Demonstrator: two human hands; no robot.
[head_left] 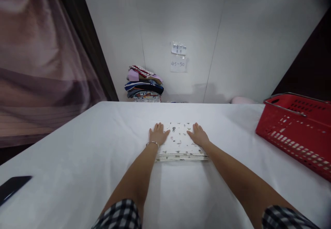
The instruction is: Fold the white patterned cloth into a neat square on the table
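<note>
A folded white cloth with small printed figures (180, 143) lies on the white table (77, 153), square and several layers thick. My left hand (158, 133) rests flat on its left edge, fingers stretched out, a thin bracelet at the wrist. My right hand (198, 134) lies flat on the cloth's right side, fingers spread and pointing away from me. Both palms press down on the cloth and neither hand grips anything.
A red plastic basket (297, 129) stands at the right edge of the table. A pile of folded coloured clothes (144, 84) sits against the back wall under two paper notes (178, 56). A dark phone (12, 187) lies at the near left.
</note>
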